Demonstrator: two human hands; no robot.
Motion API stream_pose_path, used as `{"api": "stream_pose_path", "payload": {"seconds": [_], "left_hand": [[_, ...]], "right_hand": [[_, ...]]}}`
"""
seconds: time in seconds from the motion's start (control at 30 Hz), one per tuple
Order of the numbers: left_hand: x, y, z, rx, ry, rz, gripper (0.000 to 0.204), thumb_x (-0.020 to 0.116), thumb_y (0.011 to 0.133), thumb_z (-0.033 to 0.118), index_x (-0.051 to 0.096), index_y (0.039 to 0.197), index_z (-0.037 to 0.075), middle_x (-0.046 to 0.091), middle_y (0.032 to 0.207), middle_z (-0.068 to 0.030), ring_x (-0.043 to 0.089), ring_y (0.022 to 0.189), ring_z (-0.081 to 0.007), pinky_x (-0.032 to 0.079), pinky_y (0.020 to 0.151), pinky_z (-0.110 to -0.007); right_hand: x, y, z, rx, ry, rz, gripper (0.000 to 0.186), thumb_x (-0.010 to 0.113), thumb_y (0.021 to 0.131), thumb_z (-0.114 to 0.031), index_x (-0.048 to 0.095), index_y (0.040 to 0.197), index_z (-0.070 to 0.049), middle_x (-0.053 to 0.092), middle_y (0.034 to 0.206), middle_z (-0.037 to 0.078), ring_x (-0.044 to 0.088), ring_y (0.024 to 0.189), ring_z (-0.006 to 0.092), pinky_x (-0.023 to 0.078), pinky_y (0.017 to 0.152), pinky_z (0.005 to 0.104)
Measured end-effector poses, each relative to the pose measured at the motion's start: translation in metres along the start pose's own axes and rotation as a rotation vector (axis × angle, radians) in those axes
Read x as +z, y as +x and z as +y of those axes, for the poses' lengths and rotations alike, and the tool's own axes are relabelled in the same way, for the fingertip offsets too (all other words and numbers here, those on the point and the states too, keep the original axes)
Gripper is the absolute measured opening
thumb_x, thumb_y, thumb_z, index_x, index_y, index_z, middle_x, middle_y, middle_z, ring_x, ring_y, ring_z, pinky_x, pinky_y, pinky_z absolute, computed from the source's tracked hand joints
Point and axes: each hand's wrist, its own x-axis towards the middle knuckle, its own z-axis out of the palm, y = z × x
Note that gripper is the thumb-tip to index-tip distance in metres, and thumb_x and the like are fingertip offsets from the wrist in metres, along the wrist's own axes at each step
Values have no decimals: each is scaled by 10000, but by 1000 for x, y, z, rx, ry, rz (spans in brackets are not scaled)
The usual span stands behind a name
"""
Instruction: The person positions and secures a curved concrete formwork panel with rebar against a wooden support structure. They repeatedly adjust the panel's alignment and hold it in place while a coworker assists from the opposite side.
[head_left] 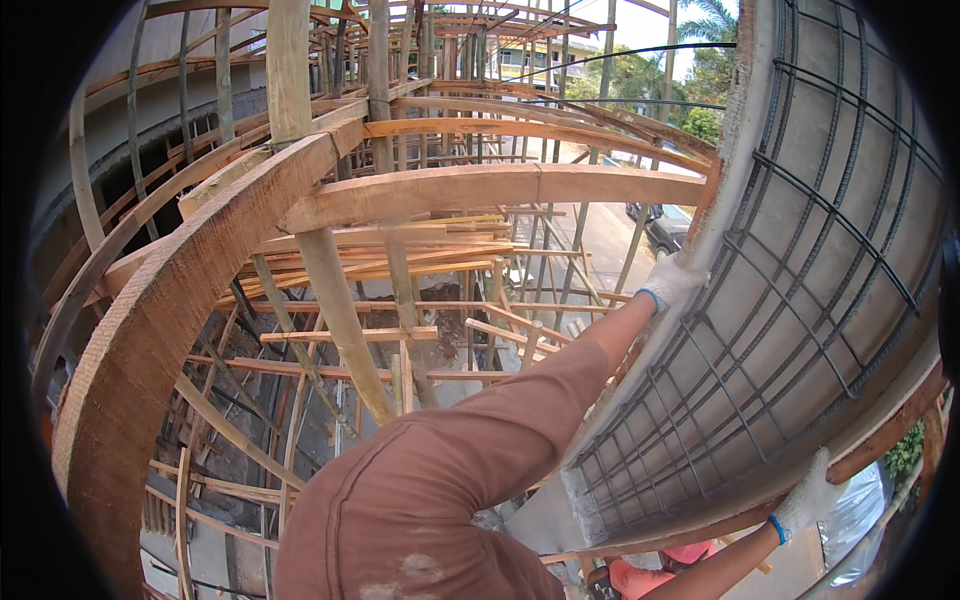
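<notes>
A long grey formwork trough (pixel 740 380) slopes down the right side, its sides edged with timber. Inside lies a rebar cage (pixel 790 270) of dark ribbed bars tied in a grid. My left hand (pixel 674 284), in a white glove with a blue cuff, closes over the trough's left edge, its fingertips close to the bars. Lower right, my right hand (pixel 808 492), gloved the same way, grips the timber edge (pixel 890 425) on the other side. Its fingers are partly hidden. My brown sleeve (pixel 430 490) covers much of the lower middle.
A thick timber beam (pixel 190 300) curves down the left, joined by a crossbeam (pixel 500 195). Round wooden props (pixel 345 325) stand below, with stacked planks (pixel 420 250) beyond. Under the trough is a person in a red cap (pixel 690 551). A dark vehicle (pixel 665 230) stands on the road.
</notes>
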Motion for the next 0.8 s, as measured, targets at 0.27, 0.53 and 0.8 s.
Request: {"api": "stream_pose_path", "payload": {"seconds": [0.27,0.53,0.8], "left_hand": [[-6,19,-27,79,-53,50,527,779,754,329,666,1162,15,695,1047,-104,649,958,-191,502,896,-325],[-2,11,-18,59,-150,-17,457,810,758,280,697,1104,5,707,1022,-77,636,914,-151,500,864,-297],[-2,13,-22,34,-83,5,519,808,745,335,692,1122,-2,714,1046,-115,651,929,-170,506,873,-310]], "right_hand": [[6,-4,-5,-22,-53,-2,789,746,796,-362,450,1346,119,599,1264,270,604,1127,355,450,972,389],[2,-6,-6,-4,-47,13,850,742,761,-390,429,1378,104,558,1326,282,553,1223,374,414,1025,405],[5,-6,-3,-53,60,16,738,755,760,-275,472,1328,101,597,1259,244,592,1147,324,437,989,380]]}}
